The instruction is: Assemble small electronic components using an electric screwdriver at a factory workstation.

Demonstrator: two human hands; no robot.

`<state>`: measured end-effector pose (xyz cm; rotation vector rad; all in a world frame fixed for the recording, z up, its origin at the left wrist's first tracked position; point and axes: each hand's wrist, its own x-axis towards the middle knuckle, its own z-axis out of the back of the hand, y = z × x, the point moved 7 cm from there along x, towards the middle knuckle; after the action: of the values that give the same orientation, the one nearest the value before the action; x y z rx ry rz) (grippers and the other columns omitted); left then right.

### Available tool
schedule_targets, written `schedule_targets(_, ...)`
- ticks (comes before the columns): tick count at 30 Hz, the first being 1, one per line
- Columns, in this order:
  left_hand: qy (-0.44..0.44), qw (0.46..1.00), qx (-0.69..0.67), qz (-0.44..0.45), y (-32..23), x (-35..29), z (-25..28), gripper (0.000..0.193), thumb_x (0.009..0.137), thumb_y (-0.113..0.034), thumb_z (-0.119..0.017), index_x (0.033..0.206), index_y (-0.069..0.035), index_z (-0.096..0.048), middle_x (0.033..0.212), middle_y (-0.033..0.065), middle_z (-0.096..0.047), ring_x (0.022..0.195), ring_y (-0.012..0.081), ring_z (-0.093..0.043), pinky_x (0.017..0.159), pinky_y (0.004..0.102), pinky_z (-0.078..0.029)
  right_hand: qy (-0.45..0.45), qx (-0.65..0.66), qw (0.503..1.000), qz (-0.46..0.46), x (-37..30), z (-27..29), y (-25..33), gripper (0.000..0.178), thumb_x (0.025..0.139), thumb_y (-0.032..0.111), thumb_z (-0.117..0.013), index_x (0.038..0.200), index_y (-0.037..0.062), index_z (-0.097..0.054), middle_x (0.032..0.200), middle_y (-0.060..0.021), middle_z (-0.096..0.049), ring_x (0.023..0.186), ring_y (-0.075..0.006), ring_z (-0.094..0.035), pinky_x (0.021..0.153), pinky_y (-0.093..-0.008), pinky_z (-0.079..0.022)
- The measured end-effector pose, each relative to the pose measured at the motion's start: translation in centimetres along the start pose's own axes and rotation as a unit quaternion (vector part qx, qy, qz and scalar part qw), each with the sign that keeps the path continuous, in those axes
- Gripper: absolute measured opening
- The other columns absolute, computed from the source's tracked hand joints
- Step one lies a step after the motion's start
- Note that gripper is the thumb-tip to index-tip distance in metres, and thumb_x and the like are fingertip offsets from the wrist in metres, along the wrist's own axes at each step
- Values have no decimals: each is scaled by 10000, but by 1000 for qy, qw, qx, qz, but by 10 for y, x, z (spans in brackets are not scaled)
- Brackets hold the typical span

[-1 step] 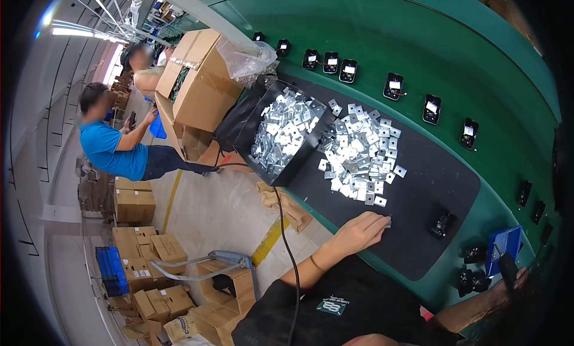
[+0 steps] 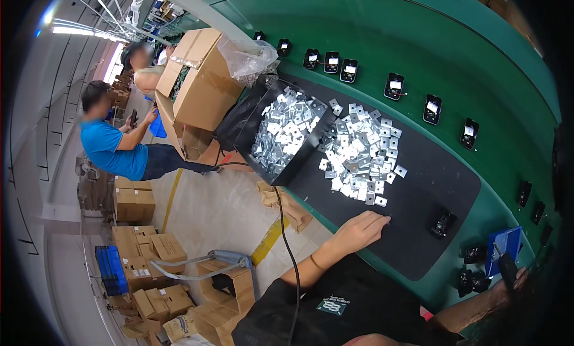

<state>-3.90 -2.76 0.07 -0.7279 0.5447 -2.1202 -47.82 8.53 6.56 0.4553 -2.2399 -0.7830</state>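
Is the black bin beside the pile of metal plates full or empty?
Not empty: in the black bin, many silvery plates lie heaped, hiding its bottom. Whether it is completely full, I cannot tell.

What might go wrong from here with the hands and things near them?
The loose metal plates lie near the left hand; a sideways brush might scatter them. The black cable crosses the left forearm in this view, so it could perhaps snag. The dark tool in the right hand is close to the blue tray and might knock it.
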Motion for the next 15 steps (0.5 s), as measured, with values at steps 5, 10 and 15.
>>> schedule_targets(5,2,999,-34,-10,4,3,-4,277,715,-9,-659,988,-5,-612,905,91,-584,832,241,-590,732,326,-502,-47,-48,998,11,-5,-18,6,261,787,102,-535,1030,17,-493,757,-27,-384,693,-126,-400,718,-308,-293)
schedule_targets(10,29,999,-22,-4,6,15,-4,144,751,-73,-673,877,-28,-618,890,88,-600,848,250,-595,729,333,-501,39,27,999,-3,-6,-64,5,229,792,77,-524,1014,56,-472,730,-15,-379,666,-98,-393,689,-297,-305)
schedule_targets(15,23,993,-112,6,-4,39,-19,154,717,-40,-713,834,-15,-616,858,86,-618,792,257,-602,689,324,-501,70,21,997,2,-5,-90,-6,313,789,83,-540,1086,66,-443,745,-8,-424,642,-103,-428,669,-286,-322)
